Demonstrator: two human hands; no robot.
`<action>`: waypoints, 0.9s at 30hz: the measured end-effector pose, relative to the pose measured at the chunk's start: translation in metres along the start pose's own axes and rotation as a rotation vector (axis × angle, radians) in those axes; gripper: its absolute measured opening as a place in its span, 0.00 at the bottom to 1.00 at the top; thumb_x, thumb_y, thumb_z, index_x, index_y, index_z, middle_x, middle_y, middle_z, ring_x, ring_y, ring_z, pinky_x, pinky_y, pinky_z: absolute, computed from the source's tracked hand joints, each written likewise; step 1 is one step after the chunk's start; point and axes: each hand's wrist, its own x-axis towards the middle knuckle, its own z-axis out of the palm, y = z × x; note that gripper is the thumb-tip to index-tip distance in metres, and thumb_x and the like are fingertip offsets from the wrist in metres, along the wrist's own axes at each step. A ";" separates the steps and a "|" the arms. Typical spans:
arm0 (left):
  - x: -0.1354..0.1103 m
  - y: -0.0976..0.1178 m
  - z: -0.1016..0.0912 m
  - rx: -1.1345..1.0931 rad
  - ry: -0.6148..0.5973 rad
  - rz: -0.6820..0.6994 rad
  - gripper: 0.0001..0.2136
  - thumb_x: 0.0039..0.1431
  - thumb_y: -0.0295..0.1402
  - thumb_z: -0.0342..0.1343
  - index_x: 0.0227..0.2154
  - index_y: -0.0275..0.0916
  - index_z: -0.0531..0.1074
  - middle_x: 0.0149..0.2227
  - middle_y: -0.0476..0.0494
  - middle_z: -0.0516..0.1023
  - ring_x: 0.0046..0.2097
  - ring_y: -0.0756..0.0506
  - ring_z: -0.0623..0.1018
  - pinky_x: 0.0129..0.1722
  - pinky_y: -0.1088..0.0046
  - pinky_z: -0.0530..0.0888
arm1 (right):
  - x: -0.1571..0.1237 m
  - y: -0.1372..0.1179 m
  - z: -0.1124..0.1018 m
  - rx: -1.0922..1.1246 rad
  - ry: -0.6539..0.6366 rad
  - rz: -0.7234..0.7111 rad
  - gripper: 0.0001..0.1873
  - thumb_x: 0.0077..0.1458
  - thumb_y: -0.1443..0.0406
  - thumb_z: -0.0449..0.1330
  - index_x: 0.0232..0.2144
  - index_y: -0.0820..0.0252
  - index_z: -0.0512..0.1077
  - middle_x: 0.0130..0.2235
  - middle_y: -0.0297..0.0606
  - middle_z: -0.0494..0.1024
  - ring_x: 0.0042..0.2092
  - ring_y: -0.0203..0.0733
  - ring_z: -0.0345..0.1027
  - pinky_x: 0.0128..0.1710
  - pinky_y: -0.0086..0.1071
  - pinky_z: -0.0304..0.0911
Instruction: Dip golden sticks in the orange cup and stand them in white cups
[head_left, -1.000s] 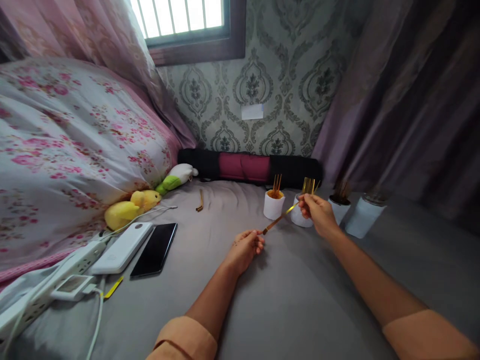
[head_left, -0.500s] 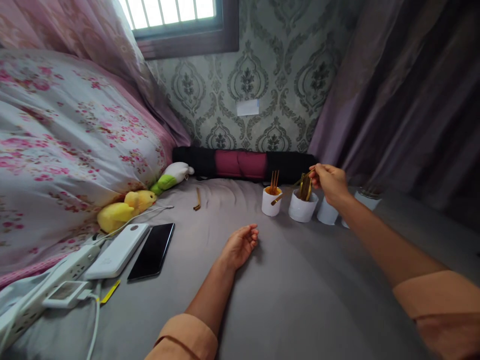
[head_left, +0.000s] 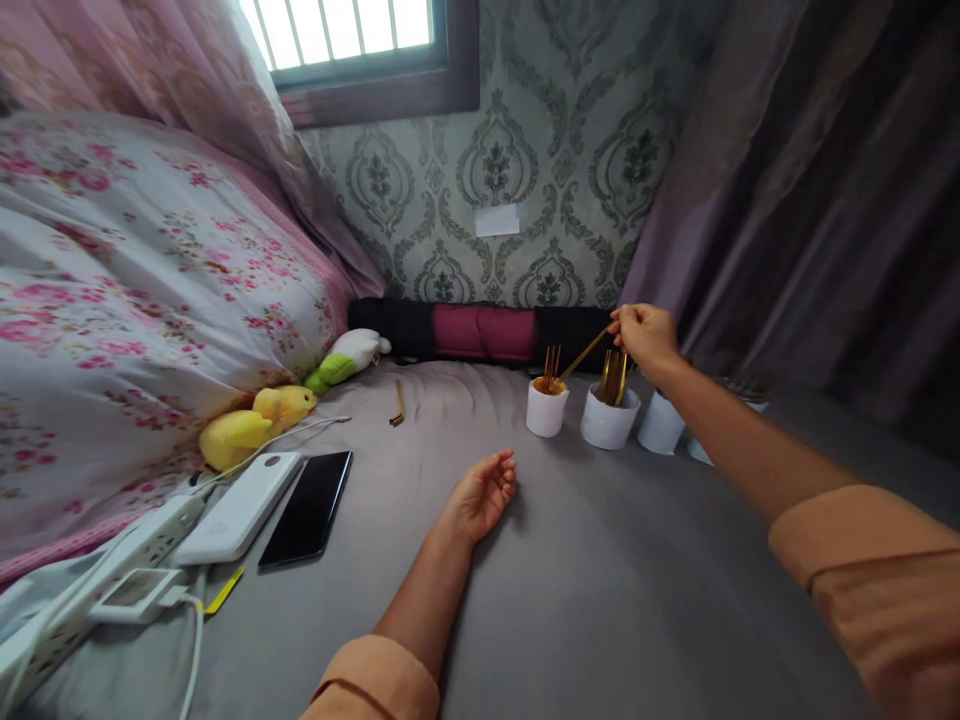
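Observation:
My right hand point(head_left: 646, 338) pinches the upper end of a thin gold-coloured stick point(head_left: 587, 352). The stick slants down to the left, its lower end at the rim of a white cup point(head_left: 547, 412). Several thin gold-coloured sticks point(head_left: 553, 362) stand upright in that cup, which shows orange-yellow inside. Just below the hand, a wider white cup point(head_left: 610, 426) holds broader gold-coloured pieces point(head_left: 613, 375). On the grey sheet rests my left hand point(head_left: 484, 495), fingers loosely curled and nothing in them. Farther left lie gold-coloured sticks point(head_left: 398, 403) with a bent-looking end.
More white containers point(head_left: 660, 425) stand under my right forearm, partly hidden. To the left are a black phone point(head_left: 307, 508), a white power bank point(head_left: 238, 510), a power strip point(head_left: 97, 580) with cables, and plush toys point(head_left: 236, 438). A black-and-maroon roll point(head_left: 484, 333) lies along the wall.
My right hand has risen slightly and shifted left. The held stick now slants more steeply, its lower end moved from in front of the left cup to its rim. My left hand stays put.

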 end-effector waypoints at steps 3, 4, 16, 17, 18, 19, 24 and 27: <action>0.000 0.001 0.000 -0.021 0.000 -0.001 0.06 0.53 0.25 0.49 0.34 0.30 0.67 0.26 0.45 0.70 0.24 0.56 0.69 0.22 0.82 0.65 | 0.002 0.000 0.006 -0.094 -0.043 -0.034 0.14 0.53 0.61 0.48 0.28 0.64 0.70 0.22 0.36 0.72 0.16 0.27 0.60 0.14 0.20 0.54; 0.000 0.001 0.000 -0.026 0.002 -0.001 0.06 0.53 0.25 0.49 0.34 0.30 0.67 0.26 0.45 0.70 0.24 0.56 0.69 0.22 0.82 0.65 | 0.002 0.000 0.008 -0.118 -0.059 -0.045 0.15 0.53 0.61 0.48 0.28 0.64 0.70 0.22 0.36 0.72 0.17 0.27 0.61 0.14 0.20 0.54; 0.002 0.000 -0.002 -0.033 -0.011 0.000 0.06 0.52 0.25 0.50 0.33 0.30 0.67 0.26 0.45 0.70 0.24 0.55 0.69 0.22 0.82 0.65 | 0.000 0.011 0.029 -0.229 -0.238 -0.062 0.13 0.52 0.64 0.48 0.29 0.64 0.71 0.24 0.36 0.74 0.18 0.28 0.62 0.16 0.19 0.55; 0.002 0.000 -0.002 -0.034 -0.012 -0.002 0.06 0.52 0.25 0.50 0.34 0.30 0.67 0.26 0.45 0.70 0.24 0.55 0.69 0.22 0.82 0.65 | 0.000 0.011 0.030 -0.236 -0.258 -0.060 0.13 0.52 0.65 0.48 0.29 0.64 0.71 0.24 0.36 0.74 0.18 0.28 0.63 0.16 0.19 0.55; 0.002 0.000 -0.002 -0.036 -0.013 -0.003 0.06 0.52 0.25 0.50 0.34 0.30 0.67 0.26 0.45 0.70 0.24 0.55 0.69 0.22 0.82 0.65 | -0.001 0.010 0.030 -0.244 -0.277 -0.059 0.13 0.52 0.65 0.48 0.29 0.64 0.71 0.25 0.36 0.74 0.19 0.28 0.63 0.17 0.19 0.55; 0.003 0.000 -0.003 -0.038 -0.015 -0.003 0.06 0.52 0.25 0.50 0.34 0.30 0.67 0.26 0.45 0.70 0.24 0.55 0.69 0.22 0.82 0.65 | -0.002 0.010 0.031 -0.253 -0.297 -0.059 0.13 0.52 0.65 0.48 0.29 0.64 0.71 0.25 0.36 0.74 0.19 0.28 0.63 0.17 0.19 0.55; 0.003 0.000 -0.003 -0.041 -0.019 -0.004 0.06 0.52 0.25 0.49 0.34 0.30 0.67 0.26 0.45 0.70 0.24 0.55 0.69 0.22 0.82 0.65 | -0.005 0.012 0.035 -0.305 -0.364 -0.068 0.13 0.53 0.65 0.47 0.29 0.63 0.71 0.25 0.36 0.74 0.19 0.28 0.63 0.20 0.21 0.56; 0.002 0.001 -0.002 -0.040 -0.019 -0.009 0.06 0.53 0.25 0.49 0.34 0.30 0.67 0.26 0.44 0.70 0.24 0.55 0.69 0.22 0.82 0.65 | -0.006 0.014 0.038 -0.321 -0.397 -0.057 0.14 0.53 0.65 0.47 0.29 0.63 0.71 0.26 0.36 0.75 0.19 0.28 0.63 0.21 0.21 0.57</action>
